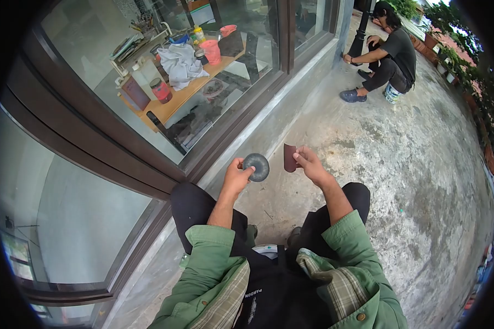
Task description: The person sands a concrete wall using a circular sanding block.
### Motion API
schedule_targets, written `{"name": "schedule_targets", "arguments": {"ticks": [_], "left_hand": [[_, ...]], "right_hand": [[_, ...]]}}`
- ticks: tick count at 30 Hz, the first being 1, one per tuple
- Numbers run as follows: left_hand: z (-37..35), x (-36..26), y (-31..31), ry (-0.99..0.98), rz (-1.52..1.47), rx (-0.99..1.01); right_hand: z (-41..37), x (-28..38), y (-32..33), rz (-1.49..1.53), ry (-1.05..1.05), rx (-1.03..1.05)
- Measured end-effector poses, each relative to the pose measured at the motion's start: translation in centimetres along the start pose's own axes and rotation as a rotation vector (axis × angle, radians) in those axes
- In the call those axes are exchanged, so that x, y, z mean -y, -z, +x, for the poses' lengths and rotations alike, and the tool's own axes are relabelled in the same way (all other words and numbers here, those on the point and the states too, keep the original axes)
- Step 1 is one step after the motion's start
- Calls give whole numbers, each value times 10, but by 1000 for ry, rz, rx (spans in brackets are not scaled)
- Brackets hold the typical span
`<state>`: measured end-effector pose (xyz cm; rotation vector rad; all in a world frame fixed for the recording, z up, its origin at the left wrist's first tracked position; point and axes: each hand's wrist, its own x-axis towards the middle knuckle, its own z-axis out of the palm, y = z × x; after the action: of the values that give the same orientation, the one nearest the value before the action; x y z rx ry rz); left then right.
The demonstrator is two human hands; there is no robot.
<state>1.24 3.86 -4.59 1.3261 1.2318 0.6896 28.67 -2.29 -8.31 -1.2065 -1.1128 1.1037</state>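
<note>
My left hand (pixel 237 176) grips a round, dark grey disc (pixel 257 164) by its edge, with the thumb lying on its face. The disc has a shallow dip or hole near its middle, partly under the thumb. In my right hand (pixel 311 163) is a small curved piece of dark reddish-brown sandpaper (pixel 289 157), pinched between thumb and fingers. Sandpaper and disc are held apart, side by side above the concrete, in front of my knees.
Brown-framed glass windows (pixel 175 164) run along my left. Behind the glass stands a wooden table (pixel 175 104) with bottles, cups and a grey cloth (pixel 181 64). Ahead to the right, another person (pixel 398 55) sits low on a can beside a black post (pixel 360 35). Rough concrete floor (pixel 400 164) extends rightward.
</note>
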Motion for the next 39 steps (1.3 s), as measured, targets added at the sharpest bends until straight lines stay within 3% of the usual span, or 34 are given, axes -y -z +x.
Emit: {"name": "schedule_targets", "arguments": {"ticks": [1,4,9,14,24,26,32,36,38,39], "left_hand": [[-1,1,-2,8,2,7],[-5,-1,-5,14,-64,-4],[-15,-10,-18,101,-252,239],[-16,-6,-21,75,-404,300],[-25,-9,-25,108,-692,307],[-28,-9,-28,113,-723,307],[-30,-11,-36,98,-791,287],[-32,-12,-40,86,-799,262],[-31,-10,-42,78,-796,268],[-31,-9,-42,71,-793,270]], "right_hand": [[-4,11,-1,201,-101,85],[-12,43,-19,377,-113,150],[-14,47,-38,567,-205,282],[-9,45,-37,158,-163,106],[-9,48,-47,-90,44,-61],[-10,54,-51,-317,178,-141],[-11,54,-48,-488,275,-153],[-9,44,-49,-507,388,-195],[-9,37,-51,-205,172,-147],[-8,33,-49,-205,169,-148]]}}
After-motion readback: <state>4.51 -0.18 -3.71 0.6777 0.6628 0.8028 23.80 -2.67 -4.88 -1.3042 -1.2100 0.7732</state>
